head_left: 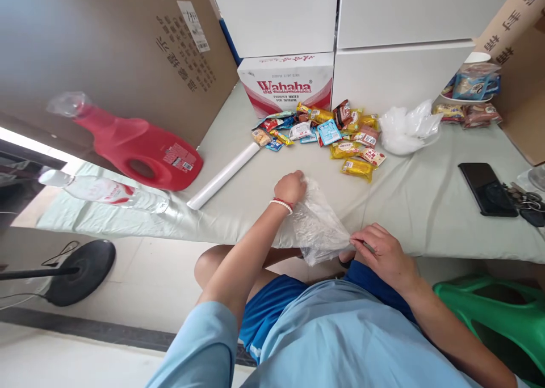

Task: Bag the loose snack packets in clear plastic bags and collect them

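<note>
A clear plastic bag (317, 226) lies over the near edge of the pale green table (409, 198), stretched between both my hands. My left hand (290, 187), with a red and white bracelet at the wrist, is shut on the bag's far end. My right hand (383, 254) pinches the bag's near corner at the table edge. Beyond the bag, a pile of several small wrapped snacks (327, 135) lies in the middle of the table.
A white roll (223, 175), a red jug (140, 150) and a water bottle (106, 192) lie left. A Wahaha box (286, 84) and white boxes stand behind. Crumpled plastic bags (406, 128), a snack bowl (470, 84), a phone (487, 188) and keys sit right. A green stool (498, 314) is at lower right.
</note>
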The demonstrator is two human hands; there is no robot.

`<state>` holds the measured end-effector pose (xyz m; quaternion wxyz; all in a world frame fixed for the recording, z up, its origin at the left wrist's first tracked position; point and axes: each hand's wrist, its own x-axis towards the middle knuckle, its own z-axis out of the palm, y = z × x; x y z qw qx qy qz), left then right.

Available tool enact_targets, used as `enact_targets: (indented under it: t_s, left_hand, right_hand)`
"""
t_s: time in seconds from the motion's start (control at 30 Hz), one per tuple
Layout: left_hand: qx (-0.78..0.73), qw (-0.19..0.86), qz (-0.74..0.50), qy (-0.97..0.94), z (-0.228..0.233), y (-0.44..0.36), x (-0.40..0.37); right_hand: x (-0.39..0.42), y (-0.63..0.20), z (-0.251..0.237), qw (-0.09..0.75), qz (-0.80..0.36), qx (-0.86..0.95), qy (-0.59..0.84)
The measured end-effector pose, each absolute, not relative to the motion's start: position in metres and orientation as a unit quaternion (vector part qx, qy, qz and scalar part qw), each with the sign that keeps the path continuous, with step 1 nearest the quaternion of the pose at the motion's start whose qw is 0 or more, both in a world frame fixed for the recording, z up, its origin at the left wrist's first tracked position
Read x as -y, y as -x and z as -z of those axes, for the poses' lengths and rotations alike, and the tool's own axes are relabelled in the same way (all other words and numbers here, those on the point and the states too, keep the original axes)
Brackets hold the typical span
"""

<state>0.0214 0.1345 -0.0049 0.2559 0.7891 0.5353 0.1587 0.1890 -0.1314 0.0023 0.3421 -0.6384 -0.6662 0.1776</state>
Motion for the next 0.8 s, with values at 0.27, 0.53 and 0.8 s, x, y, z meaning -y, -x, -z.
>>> enact_targets:
  t_s: [0.27,0.53,0.8]
  left_hand:
    - [-0.453,0.364,-0.313,-0.751,0.030,0.000,-0.112]
    - [-0.355,0.571,-0.419,-0.610,0.005,0.002,-0.089]
    - [-0.434,0.659,-0.405,-0.462,-0.006,0.042,-0.107]
  right_hand:
    - [0.076,-0.232,-0.018,0.399,-0.296,0.552,0.670]
    - [-0.028,-0.202,0.006,0.488,-0.442,0.482,0.578]
    - [-0.026,-0.198,0.003,0.578,-0.474,0.322,0.581]
